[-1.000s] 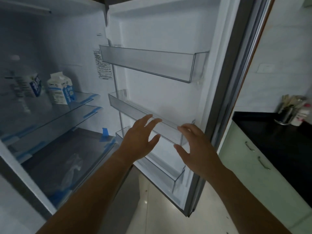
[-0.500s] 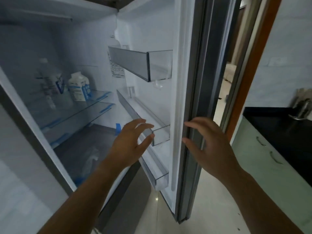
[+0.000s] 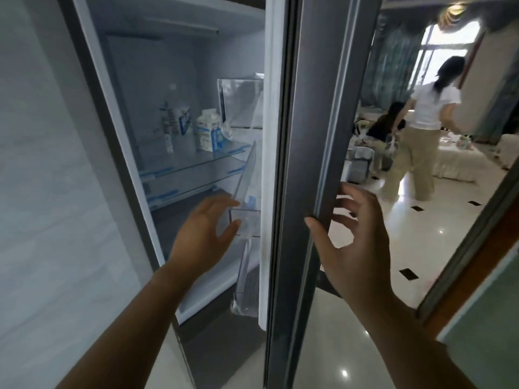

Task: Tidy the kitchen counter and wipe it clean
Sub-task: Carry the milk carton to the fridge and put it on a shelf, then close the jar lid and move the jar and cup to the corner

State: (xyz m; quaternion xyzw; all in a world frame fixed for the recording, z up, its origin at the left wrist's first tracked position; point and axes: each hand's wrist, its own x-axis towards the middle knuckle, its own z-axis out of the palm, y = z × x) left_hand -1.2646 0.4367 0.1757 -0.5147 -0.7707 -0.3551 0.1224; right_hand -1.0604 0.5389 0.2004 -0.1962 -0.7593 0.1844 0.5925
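Fingers [image 3: 356, 192] of the right hand [image 3: 356, 248] are spread and slack in the head view, reaching past the free edge of the fridge door [image 3: 303, 164]. The thumb lies across the near side of that edge, and nothing is clamped. The left hand [image 3: 205, 234] is also open. Its straight fingers [image 3: 222, 202] are just beside the clear end of a door bin [image 3: 247, 220], though whether they touch it cannot be told. The door stands edge-on to the camera with its long axis upright, directly between the two hands, and it is partly swung toward the cabinet. Inside, a milk carton [image 3: 207, 133] stands on a glass shelf [image 3: 196, 161]. The right hand is nearer the free edge, so it looks best placed to press the door leftward and shut it. The left hand sits in the narrowing gap and would probably need to come out first. The worktop to be wiped does not show; only a pale green panel [image 3: 477, 318] appears at the lower right. Beyond the door, a person [image 3: 429, 108] in a white top stands on a glossy floor [image 3: 421, 262].
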